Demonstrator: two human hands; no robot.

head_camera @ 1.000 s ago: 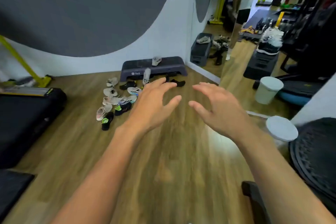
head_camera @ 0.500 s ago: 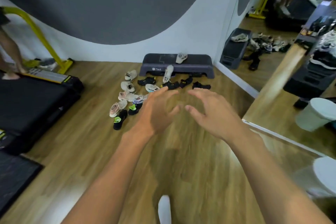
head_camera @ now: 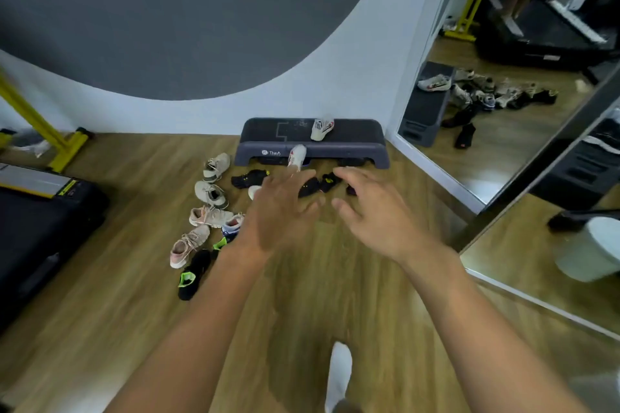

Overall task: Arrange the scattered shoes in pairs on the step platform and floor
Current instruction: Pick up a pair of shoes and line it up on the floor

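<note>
Head camera looks down at a wooden floor (head_camera: 134,278) with shoes lying all over it. Two bare arms reach out in the middle of the picture. The left hand (head_camera: 281,208) has its fingers spread and loose, and it holds nothing. The right hand (head_camera: 375,211) is just beside it, loose too, and it also holds nothing. The hands are close together but do not touch.

The step platform (head_camera: 352,141) sits at the top middle, against the white wall, above both hands in the picture. One white shoe (head_camera: 321,129) lies on top of it. A second white shoe (head_camera: 298,156) leans on its front edge, just above the left fingertips.

A black shoe (head_camera: 250,178) lies on the floor just left of the left fingers. More black shoes (head_camera: 308,186) peek out between the two hands, partly hidden.

Left of the left hand, shoes run down the picture: two grey shoes (head_camera: 210,194), then two pink shoes (head_camera: 188,245), then a black and green shoe (head_camera: 193,275) lowest of all.

No hand touches a shoe.

A big mirror (head_camera: 503,144) on the right shows the shoes again. A black treadmill (head_camera: 40,211) is at the left edge. A foot in a white sock (head_camera: 339,372) is at the bottom middle.
</note>
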